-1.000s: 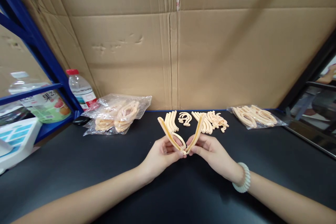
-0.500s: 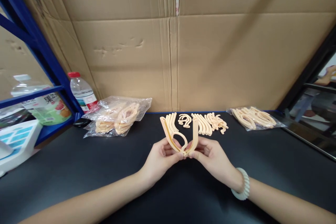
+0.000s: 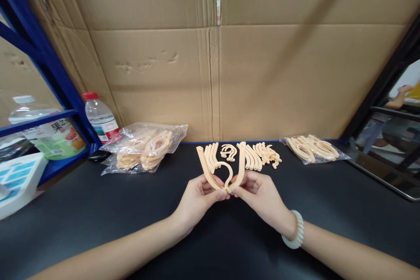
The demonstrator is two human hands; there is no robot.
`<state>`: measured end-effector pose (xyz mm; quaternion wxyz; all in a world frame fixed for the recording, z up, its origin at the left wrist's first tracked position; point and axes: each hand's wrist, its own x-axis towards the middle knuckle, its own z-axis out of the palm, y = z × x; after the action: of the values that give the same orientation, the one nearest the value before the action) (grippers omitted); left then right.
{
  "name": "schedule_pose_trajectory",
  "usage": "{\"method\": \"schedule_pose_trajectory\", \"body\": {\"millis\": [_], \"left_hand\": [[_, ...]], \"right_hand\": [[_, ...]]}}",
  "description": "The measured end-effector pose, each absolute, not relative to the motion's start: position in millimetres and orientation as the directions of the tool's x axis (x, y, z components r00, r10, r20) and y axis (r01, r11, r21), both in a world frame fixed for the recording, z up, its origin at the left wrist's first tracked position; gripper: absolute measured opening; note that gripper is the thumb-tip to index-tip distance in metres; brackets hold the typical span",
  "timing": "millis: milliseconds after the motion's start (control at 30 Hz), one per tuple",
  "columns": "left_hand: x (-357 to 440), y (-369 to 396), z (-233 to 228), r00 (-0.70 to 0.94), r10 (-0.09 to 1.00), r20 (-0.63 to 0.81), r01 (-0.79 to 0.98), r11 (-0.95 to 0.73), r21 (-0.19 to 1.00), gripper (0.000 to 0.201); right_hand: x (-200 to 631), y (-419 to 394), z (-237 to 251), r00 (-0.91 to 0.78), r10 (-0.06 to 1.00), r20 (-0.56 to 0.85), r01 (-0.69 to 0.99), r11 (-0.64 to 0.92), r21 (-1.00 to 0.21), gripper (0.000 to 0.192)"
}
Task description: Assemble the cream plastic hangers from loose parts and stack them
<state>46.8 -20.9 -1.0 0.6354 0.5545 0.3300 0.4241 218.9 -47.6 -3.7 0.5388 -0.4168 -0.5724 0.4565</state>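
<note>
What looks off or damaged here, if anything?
Nothing stands out. Both hands, left hand and right hand, pinch the peach plastic piece at its joint, arms raised in a V. Loose parts lie in tidy rows; two bags look closed; the water bottle stands upright.

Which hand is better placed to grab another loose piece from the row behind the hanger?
Right, probably. The right hand pinches the hanger directly in front of the loose hanger pieces, most of which lie on its side. The left hand sits further left, near only the row's end.
</note>
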Motion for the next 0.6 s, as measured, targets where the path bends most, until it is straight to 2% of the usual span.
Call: {"method": "schedule_pose_trajectory", "body": {"millis": [233,367,467,600], "left_hand": [[48.9,-21.2,0.2,0.407,0.913,0.035,-0.171,0.039,0.984,0.027],[48.1,-21.0,2.2,0.371,0.928,0.028,-0.151,0.03,0.988,0.026],[45.3,-19.2,2.0,0.331,0.943,0.029,-0.149,0.022,0.989,0.026],[40.6,-15.3,0.3,0.307,0.951,0.028,-0.186,0.031,0.982,0.027]], "right_hand": [[220.5,-43.5,-6.4,-0.114,0.966,0.231,-0.04,0.227,-0.973,0.022],[237.9,-38.5,1.5,-0.243,0.951,0.19,-0.043,0.186,-0.982,0.026],[258.9,-34.1,13.0,-0.357,0.915,0.185,0.045,0.215,-0.976,0.021],[281.3,-28.3,25.0,-0.387,0.904,0.182,0.13,0.249,-0.96,0.018]]}}
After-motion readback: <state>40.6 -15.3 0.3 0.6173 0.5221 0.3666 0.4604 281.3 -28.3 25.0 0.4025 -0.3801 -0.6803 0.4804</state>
